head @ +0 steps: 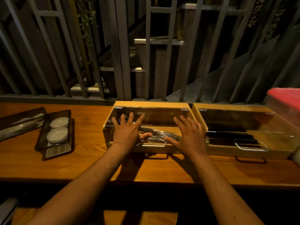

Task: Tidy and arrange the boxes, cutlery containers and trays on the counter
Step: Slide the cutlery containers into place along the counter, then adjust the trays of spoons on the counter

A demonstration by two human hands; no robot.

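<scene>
Two bare hands rest flat on the clear lid of a wooden cutlery box on a counter.

The light wooden cutlery box with a clear plastic lid (149,127) sits at the centre of the brown wooden counter (90,166), loose metal cutlery visible inside. It is probably rigid and fairly heavy, its lid smooth and slippery; the wooden sides or the metal front handle (159,145) look like the surest grip. The left hand (128,131) and right hand (189,135) lie spread, palms down, on the lid. At three o'clock, just beside it, sits a matching wooden box (243,132). At nine o'clock, well apart, lies a dark tray holding two white dishes (56,132).
</scene>
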